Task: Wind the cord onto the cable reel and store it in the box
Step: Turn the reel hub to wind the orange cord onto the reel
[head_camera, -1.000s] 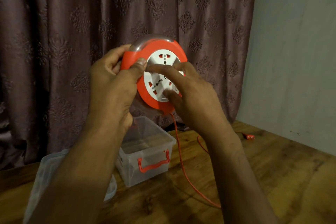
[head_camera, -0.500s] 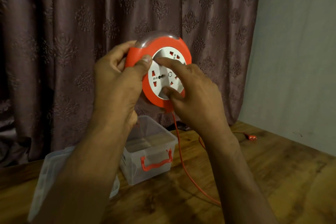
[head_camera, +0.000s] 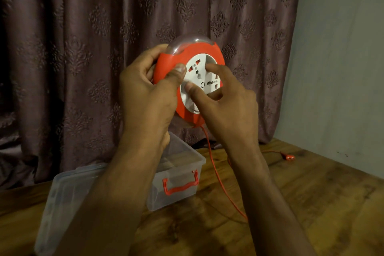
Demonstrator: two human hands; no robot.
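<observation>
I see the clear rectangular plastic box with the red handle [head_camera: 176, 172] sitting open on the brown wooden table [head_camera: 311, 203], its clear plastic lid [head_camera: 62, 193] lying just left of the box; the round red cable reel with the white socket face [head_camera: 193, 81] is held in the air above the box, well clear of it; left hand [head_camera: 145, 93] grips the reel's rim, thumb on the front, fingers curled round the back; right hand [head_camera: 226, 97] has its curled fingertips [head_camera: 209, 67] pressed on the white face, looks like mid-crank; thin red cord [head_camera: 216, 172] drops from the reel's bottom edge past the box's right side onto the table; small red plug [head_camera: 290, 157] lies well right of the box.

Risks, my read: plenty of cord still out; slack could snag the box corner or handle and drag the box; plug could whip or catch as it's pulled in; fingertips may slip off the smooth face; uneven winding could jam the reel.
</observation>
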